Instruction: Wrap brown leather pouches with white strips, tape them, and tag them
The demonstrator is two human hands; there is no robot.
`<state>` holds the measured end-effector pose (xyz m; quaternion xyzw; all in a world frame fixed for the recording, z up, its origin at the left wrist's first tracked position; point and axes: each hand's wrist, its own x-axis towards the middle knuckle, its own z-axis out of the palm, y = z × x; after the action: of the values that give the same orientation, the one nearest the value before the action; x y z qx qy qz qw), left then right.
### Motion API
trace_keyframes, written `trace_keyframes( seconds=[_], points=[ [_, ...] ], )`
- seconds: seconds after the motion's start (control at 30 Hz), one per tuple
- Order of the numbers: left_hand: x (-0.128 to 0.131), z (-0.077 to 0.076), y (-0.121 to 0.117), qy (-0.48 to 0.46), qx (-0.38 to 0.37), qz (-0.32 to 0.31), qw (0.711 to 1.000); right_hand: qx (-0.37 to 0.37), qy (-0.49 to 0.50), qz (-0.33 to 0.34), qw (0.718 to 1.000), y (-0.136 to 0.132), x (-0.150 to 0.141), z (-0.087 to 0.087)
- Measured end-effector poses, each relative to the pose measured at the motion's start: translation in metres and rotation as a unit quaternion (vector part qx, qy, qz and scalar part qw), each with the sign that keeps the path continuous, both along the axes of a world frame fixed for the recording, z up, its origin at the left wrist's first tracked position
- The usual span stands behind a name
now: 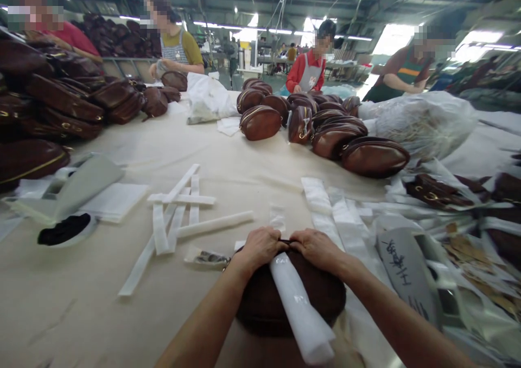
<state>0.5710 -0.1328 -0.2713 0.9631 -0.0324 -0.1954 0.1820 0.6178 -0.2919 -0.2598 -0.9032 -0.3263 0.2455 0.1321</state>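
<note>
- With the left hand (259,244), pinching the top edge of the dark brown bag (325,289) with bent fingers.
- With the right hand (317,247), pinching the same edge, near the left hand; cannot see all the tips. Could stretch or tear that edge by tugging too hard.
- Across the top of the bag, can see a white roll (296,305) lying slanted, past its near side. Could drop it by tipping the bag.
- Left of the bag, can see a small clear packet (205,257); cannot tell if tied on. Could drag it by turning the bag, if tied.
- Further left, can see white strips (205,200) crossed on the worktop (91,286). Could mess them up by bumping with the left arm.
- Far beyond the bag, can see shiny brown bags (260,124) bunched together.
</note>
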Motion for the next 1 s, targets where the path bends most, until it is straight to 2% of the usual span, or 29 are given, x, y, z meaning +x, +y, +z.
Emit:
trace_keyframes(
  seconds=[0.23, 0.43, 0.6, 0.83, 0.93, 1.0],
  points=[
    [0.002, 0.005, -0.002, 0.011, 0.005, 0.011, 1.0, 0.003, -0.015, -0.033, 0.999, 0.001, -0.004, -0.011],
    [0.009, 0.013, 0.0, 0.03, 0.004, -0.004, 1.0, -0.005, -0.03, -0.072, 0.997, 0.002, -0.017, -0.006],
    [0.0, 0.004, 0.001, 0.009, 0.006, 0.0, 1.0, 0.001, -0.036, -0.107, 0.994, -0.001, -0.027, -0.005],
    [-0.005, -0.006, 0.004, -0.011, 0.0, 0.002, 1.0, 0.039, -0.041, -0.139, 0.989, -0.001, -0.024, -0.006],
    [-0.004, -0.009, 0.006, -0.014, -0.014, 0.014, 1.0, 0.083, -0.078, -0.163, 0.98, -0.012, -0.032, 0.002],
    [-0.004, -0.012, 0.008, -0.019, -0.026, 0.031, 0.999, 0.11, -0.114, -0.187, 0.97, -0.03, -0.044, 0.006]
  ],
)
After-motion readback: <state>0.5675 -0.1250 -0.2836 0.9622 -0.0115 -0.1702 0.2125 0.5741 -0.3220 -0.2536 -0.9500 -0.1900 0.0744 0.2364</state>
